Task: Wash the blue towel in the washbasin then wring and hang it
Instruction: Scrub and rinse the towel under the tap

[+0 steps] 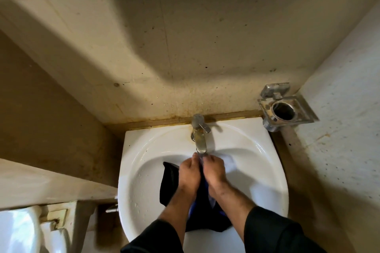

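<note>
Gripping the blue towel (197, 209) in the washbasin (144, 170), both hands' fingers (192, 160) bunch beneath the tap (200, 139).

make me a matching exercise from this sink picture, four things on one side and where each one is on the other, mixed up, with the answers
Things
1. blue towel
2. faucet
3. metal holder
4. toilet tank

Places
A. on the wall to the right of the washbasin
B. at the back rim of the washbasin, in the middle
C. at the lower left, beside the washbasin
D. in the bowl, gripped by the left hand and right hand

Pairs: 1-D, 2-B, 3-A, 4-C
</note>
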